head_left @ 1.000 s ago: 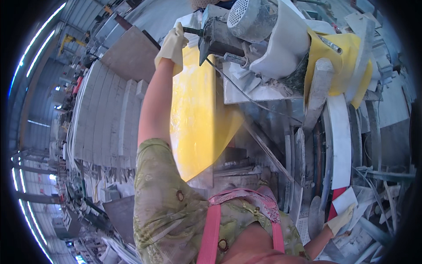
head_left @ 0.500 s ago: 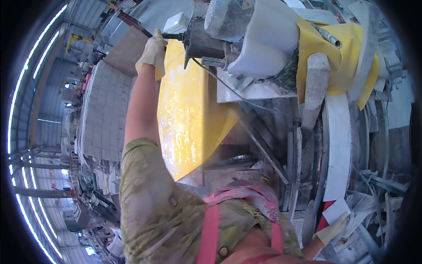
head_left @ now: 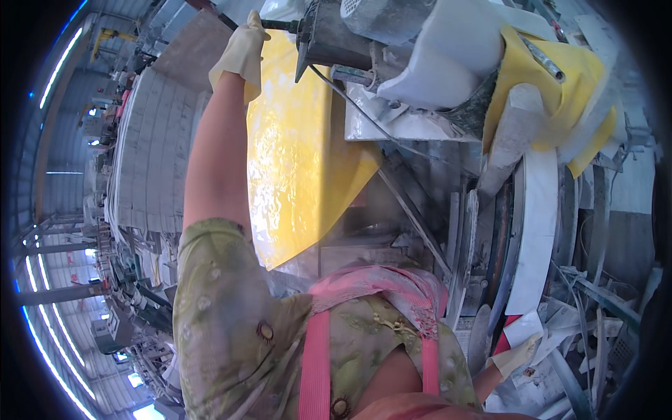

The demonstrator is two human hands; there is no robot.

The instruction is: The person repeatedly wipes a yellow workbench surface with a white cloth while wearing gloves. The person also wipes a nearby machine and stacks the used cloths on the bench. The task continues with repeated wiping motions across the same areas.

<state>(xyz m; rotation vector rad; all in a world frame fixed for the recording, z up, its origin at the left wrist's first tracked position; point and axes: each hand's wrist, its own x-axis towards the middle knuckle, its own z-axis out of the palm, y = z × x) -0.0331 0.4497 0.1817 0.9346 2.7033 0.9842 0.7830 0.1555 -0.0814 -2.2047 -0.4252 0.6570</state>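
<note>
Since a second ago, the machine and the left hand had shifted left against the white slab; everything also sat higher in view, so the head had likely moved. Nearest were the pink straps on the wearer's chest; low right, the gloved right hand was at the lower edge of a white tile, seemingly touching; couldn't tell if it gripped. Past the straps hung a glossy yellow sheet, long axis running away from the body, beneath the outstretched left arm. At that arm's far end the gloved left hand was closed round the black handle; handle stuck out leftward from the machine, long axis roughly crosswise; machine lay just right of that hand, left hand far nearer to it than the right. Farther left: a stack of slabs, then strip lights.
</note>
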